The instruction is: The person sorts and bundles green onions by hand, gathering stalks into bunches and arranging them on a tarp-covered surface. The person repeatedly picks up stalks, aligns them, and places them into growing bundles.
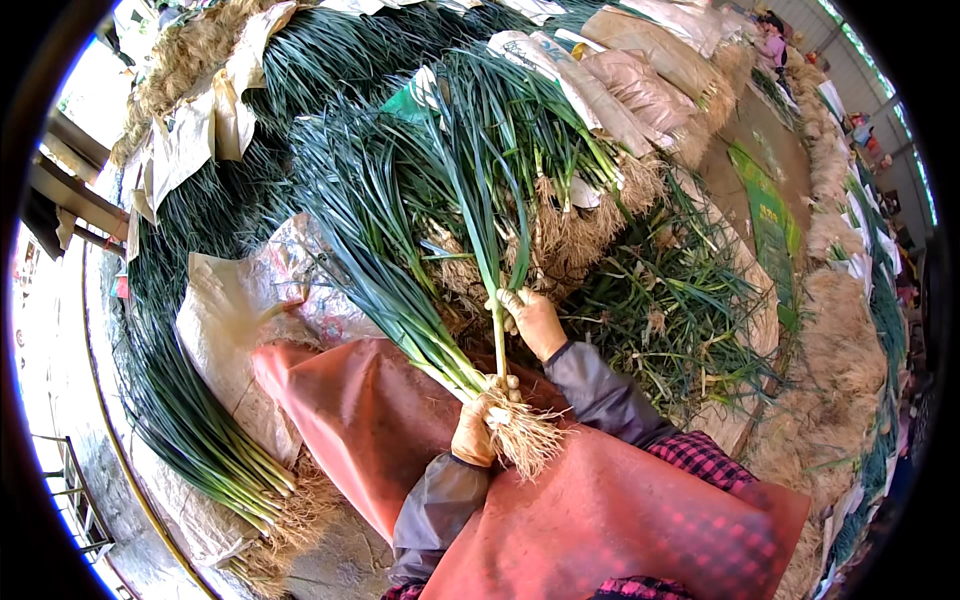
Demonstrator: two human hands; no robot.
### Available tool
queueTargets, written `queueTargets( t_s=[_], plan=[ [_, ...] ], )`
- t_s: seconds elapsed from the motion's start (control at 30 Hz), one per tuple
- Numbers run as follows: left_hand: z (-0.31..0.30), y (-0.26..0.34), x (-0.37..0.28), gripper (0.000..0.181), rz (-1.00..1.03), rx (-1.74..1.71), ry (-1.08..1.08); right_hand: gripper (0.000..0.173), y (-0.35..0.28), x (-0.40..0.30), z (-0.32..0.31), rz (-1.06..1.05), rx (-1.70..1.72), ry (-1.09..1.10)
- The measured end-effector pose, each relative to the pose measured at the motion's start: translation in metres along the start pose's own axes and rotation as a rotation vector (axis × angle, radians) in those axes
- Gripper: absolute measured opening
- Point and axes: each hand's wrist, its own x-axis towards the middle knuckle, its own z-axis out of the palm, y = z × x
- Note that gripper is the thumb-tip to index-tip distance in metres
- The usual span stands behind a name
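My left hand (474,433), in a tan glove, grips a bunch of long green onions (442,360) just above their pale, stringy roots (529,442). The leaves fan up and to the left. My right hand (534,319), also gloved, pinches the stalk of a single green onion (499,330) that stands nearly upright, its base beside the bunch at my left hand. A red apron (600,495) covers my lap under both hands. Beyond them lies a heap of green onions (480,150) with brown roots towards me.
Trimmed leaves (667,307) form a pile at the right. A row of green onions (217,442) lies at the left on woven sacking (225,330). More sacks (622,90) cover bundles at the back. A person (772,45) is far off at the upper right.
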Motion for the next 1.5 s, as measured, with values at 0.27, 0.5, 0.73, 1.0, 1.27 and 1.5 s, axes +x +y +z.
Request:
queueTargets(
  t_s=[0.27, 0.5, 0.73, 1.0, 1.27, 1.5],
  plan=[
    [0.007, 0.003, -0.006, 0.025, -0.006, -0.233, -0.084, 0.02, -0.017, -0.027, -0.003, -0.077, 0.213, 0.119],
    [0.016, 0.005, -0.006, 0.019, 0.004, -0.249, 0.072, 0.018, -0.002, -0.077, -0.014, -0.162, -0.184, -0.268],
    [0.01, 0.005, -0.006, 0.026, -0.009, -0.265, -0.013, 0.044, 0.022, -0.052, -0.075, 0.02, -0.77, 0.211],
    [0.021, 0.008, -0.006, 0.039, -0.082, 0.029, 0.025, 0.025, -0.01, -0.034, 0.0, 0.131, 0.125, -0.285],
    [0.014, -0.004, 0.001, 0.038, -0.044, 0.293, 0.202, 0.028, 0.003, -0.008, -0.007, -0.11, -0.048, -0.322],
    [0.022, -0.002, -0.007, 0.033, -0.036, 0.331, 0.215, 0.013, -0.002, -0.048, -0.03, -0.514, -0.707, 0.069]
  ],
)
